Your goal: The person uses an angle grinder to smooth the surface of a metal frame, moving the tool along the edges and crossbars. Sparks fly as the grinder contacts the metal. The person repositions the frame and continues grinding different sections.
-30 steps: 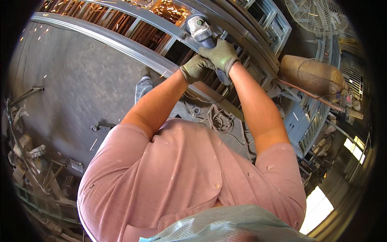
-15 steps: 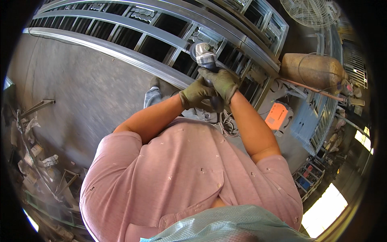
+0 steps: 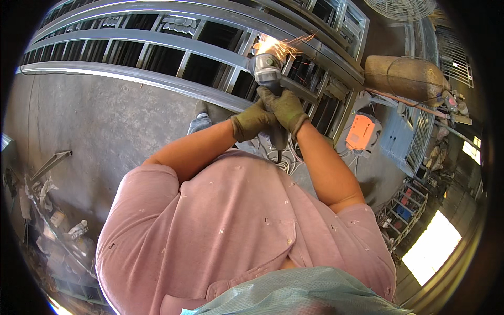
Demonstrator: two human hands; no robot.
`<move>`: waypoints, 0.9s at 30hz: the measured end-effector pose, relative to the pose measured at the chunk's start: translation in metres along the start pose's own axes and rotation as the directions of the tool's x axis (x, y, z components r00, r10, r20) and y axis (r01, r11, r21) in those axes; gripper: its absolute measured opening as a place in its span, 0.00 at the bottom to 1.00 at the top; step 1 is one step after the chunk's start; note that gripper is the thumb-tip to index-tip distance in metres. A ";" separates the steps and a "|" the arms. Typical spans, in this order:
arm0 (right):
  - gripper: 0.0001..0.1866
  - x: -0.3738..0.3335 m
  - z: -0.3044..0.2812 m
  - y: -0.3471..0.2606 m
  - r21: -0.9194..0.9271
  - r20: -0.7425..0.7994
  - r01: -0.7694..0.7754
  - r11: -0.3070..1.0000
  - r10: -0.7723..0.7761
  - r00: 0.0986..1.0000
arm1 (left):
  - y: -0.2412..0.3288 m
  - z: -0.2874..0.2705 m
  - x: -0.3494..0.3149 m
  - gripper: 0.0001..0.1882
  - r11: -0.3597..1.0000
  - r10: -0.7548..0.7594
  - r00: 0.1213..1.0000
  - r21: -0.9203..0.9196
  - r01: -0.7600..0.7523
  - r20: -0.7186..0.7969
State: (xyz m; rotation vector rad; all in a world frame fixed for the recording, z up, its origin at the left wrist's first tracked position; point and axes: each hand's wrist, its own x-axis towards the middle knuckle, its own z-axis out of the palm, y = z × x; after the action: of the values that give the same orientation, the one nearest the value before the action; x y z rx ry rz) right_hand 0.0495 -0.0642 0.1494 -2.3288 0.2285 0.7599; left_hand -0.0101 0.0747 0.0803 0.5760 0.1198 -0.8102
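Grinder (image 3: 268,72) is snug in a two-handed grip, gloved left hand (image 3: 254,122) and right hand (image 3: 286,109) wrapped round its body, touching each other. Its head is over a metal frame (image 3: 210,51), throwing sparks (image 3: 271,45), so I'd say grinding's under way; what's done or left I can't tell, the head hides the spot. Further right: brownish tank (image 3: 404,79), orange-topped box (image 3: 360,132).
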 end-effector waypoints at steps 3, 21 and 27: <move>0.40 -0.003 0.002 -0.011 0.121 -0.012 0.005 0.993 -0.003 1.000 | 0.005 -0.002 -0.001 0.37 0.999 0.000 1.000 -0.042 -0.001 -0.027; 0.46 -0.007 0.008 -0.025 -0.085 -0.020 -0.141 0.986 0.140 0.990 | 0.031 -0.006 -0.019 0.32 0.996 -0.083 0.994 -0.029 0.086 0.072; 0.45 -0.008 0.004 -0.016 -0.084 -0.075 -0.270 0.959 0.264 0.961 | 0.029 -0.001 -0.009 0.33 0.986 -0.166 0.983 0.002 0.166 0.075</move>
State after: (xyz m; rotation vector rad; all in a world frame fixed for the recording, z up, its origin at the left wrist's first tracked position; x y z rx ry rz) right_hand 0.0467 -0.0495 0.1604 -2.4425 0.5566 0.8425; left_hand 0.0043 0.0968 0.0944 0.5358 0.1014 -0.9927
